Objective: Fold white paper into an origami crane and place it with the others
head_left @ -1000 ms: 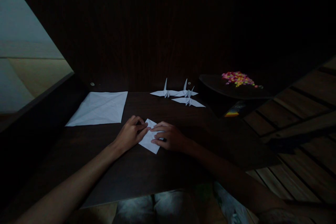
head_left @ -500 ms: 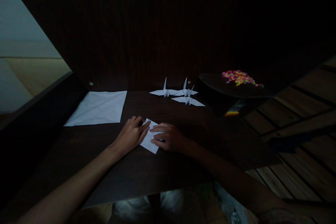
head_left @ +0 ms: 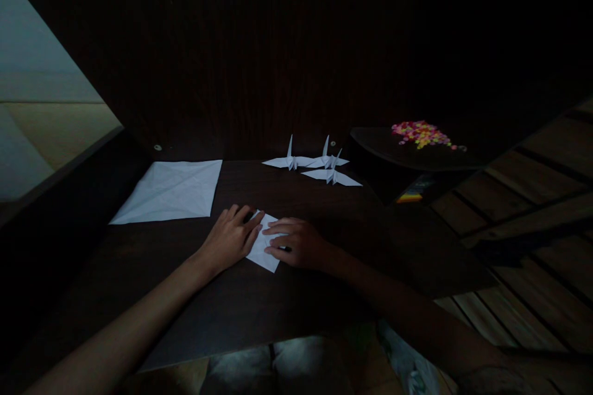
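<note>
A small folded piece of white paper (head_left: 263,258) lies on the dark wooden table between my hands. My left hand (head_left: 235,233) presses on its left and upper side, fingers stretched out and apart. From the right, my right hand (head_left: 299,244) rests its spread fingertips on the same paper. Both hands hide parts of the folds. Beyond them stand three white paper cranes: a left crane (head_left: 290,162), a right rear crane (head_left: 324,162) and a front crane (head_left: 332,177). A larger creased white sheet (head_left: 171,191) lies flat at the left.
A pile of small pink, red and yellow pieces (head_left: 424,134) sits on a dark rounded shelf (head_left: 393,153) at the right. A dark upright panel (head_left: 254,62) closes off the back. A raised side board (head_left: 60,166) runs along the left. Slatted wooden flooring (head_left: 532,197) shows lower right.
The view has shifted very slightly. Both hands stay on the folded paper in nearly the same place, and the cranes and the large sheet lie as before.
</note>
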A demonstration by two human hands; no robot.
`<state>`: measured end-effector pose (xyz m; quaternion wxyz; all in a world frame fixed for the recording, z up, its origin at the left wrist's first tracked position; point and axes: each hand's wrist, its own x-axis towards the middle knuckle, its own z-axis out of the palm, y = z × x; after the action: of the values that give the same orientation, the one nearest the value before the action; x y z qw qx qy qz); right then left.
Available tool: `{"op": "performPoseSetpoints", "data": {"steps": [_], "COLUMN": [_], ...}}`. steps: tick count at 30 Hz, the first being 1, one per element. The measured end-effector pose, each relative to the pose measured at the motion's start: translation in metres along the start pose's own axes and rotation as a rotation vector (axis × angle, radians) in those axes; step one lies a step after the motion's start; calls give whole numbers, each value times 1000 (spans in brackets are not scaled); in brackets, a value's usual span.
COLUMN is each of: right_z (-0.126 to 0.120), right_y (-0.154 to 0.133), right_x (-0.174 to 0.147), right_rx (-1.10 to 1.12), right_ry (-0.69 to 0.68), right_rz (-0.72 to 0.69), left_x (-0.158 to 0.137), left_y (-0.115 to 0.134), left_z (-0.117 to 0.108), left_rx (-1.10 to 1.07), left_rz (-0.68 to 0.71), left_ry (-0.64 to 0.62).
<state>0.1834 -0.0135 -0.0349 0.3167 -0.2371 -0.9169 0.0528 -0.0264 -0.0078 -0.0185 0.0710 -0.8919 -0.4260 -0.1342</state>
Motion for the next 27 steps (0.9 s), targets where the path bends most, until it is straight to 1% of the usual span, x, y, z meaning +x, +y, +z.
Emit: {"op": "performPoseSetpoints", "data": {"steps": [5,10,13,17,20,23,25,27], "right_z": [1,-2,-9,-22,-28,-26,-23,-21], "right_y": [0,2,4,7,16,29,36,40], "right_x": [-1,0,2,4,4,1,-2,-4], "right_rx": [37,11,-31,-50,-85,-130,-118,-82], "right_ry": [2,-16,-52,-116,-137,-82,-64,-81], "right_rz": [27,115,172,261,345,410,415,392], "left_x": [0,1,1,2,2,1,-1,-2], "left_y": [-2,-9,-14,-20,-22,-19,-13,-6], "left_z": [0,0,-2,-6,-7,-9,-11,-14], "left_rx": [-76,-249,-319,-371,-398,-429,-451,-488], "left_rz": [-16,-80,-125,-127,-91,-2,65,126], "left_ry": [29,98,72,41,29,-4,-28,-46]}}
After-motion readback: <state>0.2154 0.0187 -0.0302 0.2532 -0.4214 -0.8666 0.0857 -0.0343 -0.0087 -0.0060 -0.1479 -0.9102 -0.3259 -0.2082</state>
